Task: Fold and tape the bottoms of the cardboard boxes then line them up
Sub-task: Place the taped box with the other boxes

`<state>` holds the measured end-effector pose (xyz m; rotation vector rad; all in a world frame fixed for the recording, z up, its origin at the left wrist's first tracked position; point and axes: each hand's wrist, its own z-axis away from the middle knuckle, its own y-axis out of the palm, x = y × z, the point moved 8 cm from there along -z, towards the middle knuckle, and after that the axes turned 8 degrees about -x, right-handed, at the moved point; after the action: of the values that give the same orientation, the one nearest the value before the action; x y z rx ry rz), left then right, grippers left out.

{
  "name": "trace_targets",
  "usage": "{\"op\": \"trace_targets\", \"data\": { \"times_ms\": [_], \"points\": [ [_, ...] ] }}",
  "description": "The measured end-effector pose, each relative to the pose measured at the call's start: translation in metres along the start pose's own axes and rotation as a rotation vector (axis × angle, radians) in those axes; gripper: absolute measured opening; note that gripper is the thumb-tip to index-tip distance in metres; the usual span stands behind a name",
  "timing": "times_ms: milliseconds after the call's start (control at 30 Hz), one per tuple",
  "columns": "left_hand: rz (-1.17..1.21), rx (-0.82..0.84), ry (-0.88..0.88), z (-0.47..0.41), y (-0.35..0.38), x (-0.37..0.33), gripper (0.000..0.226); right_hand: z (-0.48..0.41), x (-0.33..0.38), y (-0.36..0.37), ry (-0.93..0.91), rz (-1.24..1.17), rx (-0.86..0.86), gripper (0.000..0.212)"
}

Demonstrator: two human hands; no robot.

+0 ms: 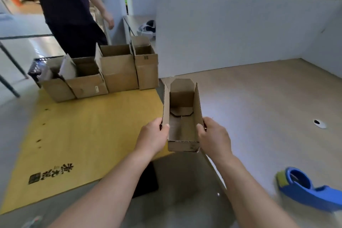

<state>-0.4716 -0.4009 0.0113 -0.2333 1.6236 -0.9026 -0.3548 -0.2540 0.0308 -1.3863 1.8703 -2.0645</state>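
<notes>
Box [182, 114] upright, open top, long axis vertical

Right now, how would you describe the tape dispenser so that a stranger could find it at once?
Look at the pale wooden table on the right. Near its front edge, right of the held box, lies the tape dispenser. It alone is bright blue, not brown cardboard.

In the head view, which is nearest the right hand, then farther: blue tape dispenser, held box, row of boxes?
1. The held box, gripped by the right hand.
2. The blue tape dispenser, on the table, lower right.
3. The row of boxes, far left.
</notes>
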Motion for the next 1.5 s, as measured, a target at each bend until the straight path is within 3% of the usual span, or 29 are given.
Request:
{"op": "trace_targets", "data": {
  "times_ms": [100, 333, 467, 600, 667, 967, 1200, 1333, 1500],
  "points": [
    [-0.02, -0.07, -0.072, -0.001, -0.023, 0.029, 0.033, 0.003, 0.029, 0.025, -0.069, -0.03, 0.074, 0.016],
    [-0.098, -0.294, -0.256, 0.027, -0.09, 0.091, 0.03, 0.029, 0.093, 0.087, -0.305, -0.108, 0.265, 0.039],
    [-0.106, -0.354, -0.357, 0.043, -0.126, 0.135, 0.04, 0.055, 0.131, 0.122, -0.366, -0.095, 0.362, 0.042],
    [-0.06, -0.402, -0.381, 0.042, -0.167, 0.183, 0.023, 0.074, 0.178, 0.159, -0.402, -0.097, 0.415, 0.039],
    [-0.046, -0.428, -0.388, 0.036, -0.192, 0.207, 0.033, 0.08, 0.207, 0.181, -0.41, -0.091, 0.413, 0.037],
    [-0.106, -0.385, -0.361, -0.011, -0.3, 0.302, 0.03, 0.109, 0.321, 0.269, -0.351, -0.052, 0.415, 0.034],
    [-0.104, -0.409, -0.408, -0.032, -0.342, 0.353, 0.035, 0.118, 0.387, 0.313, -0.409, -0.009, 0.46, 0.028],
    [-0.123, -0.428, -0.413, -0.065, -0.36, 0.371, 0.033, 0.104, 0.424, 0.331, -0.469, -0.002, 0.473, 0.035],
    [-0.166, -0.367, -0.413, -0.112, -0.366, 0.377, 0.029, 0.074, 0.449, 0.348, -0.491, 0.021, 0.458, 0.034]
  ]
}}
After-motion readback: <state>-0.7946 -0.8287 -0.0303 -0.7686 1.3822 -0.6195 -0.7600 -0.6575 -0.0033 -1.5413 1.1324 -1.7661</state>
